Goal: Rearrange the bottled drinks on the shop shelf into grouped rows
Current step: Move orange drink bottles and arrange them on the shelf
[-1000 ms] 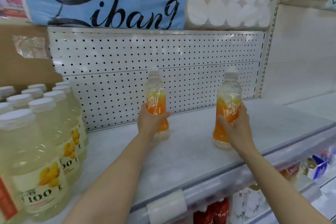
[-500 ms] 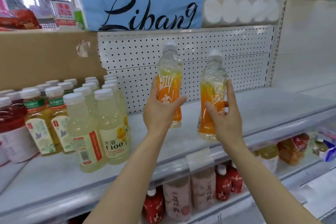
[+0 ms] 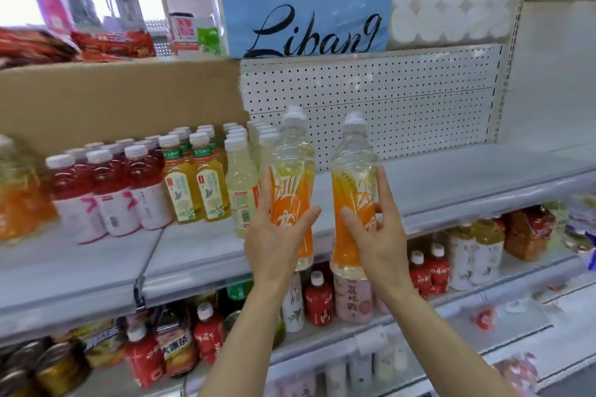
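My left hand (image 3: 280,235) wraps the orange label of one orange-labelled drink bottle (image 3: 293,184), thumb across the front, and my right hand (image 3: 378,235) grips a second orange-labelled bottle (image 3: 354,190) the same way, fingers curled round its far side. Both bottles are upright and lifted in front of the shelf edge (image 3: 225,267), side by side and just apart; half a second ago they sat a little further from each other, and a second ago both stood on the bare right part of the shelf. My view has swung left since then, so more stock shows: pale yellow bottles (image 3: 241,190) just left of my left hand, then green-labelled tea bottles (image 3: 196,184), then red drink bottles (image 3: 106,190). Behind stands the perforated back panel (image 3: 403,100), and above it the blue Libang pack (image 3: 306,0).
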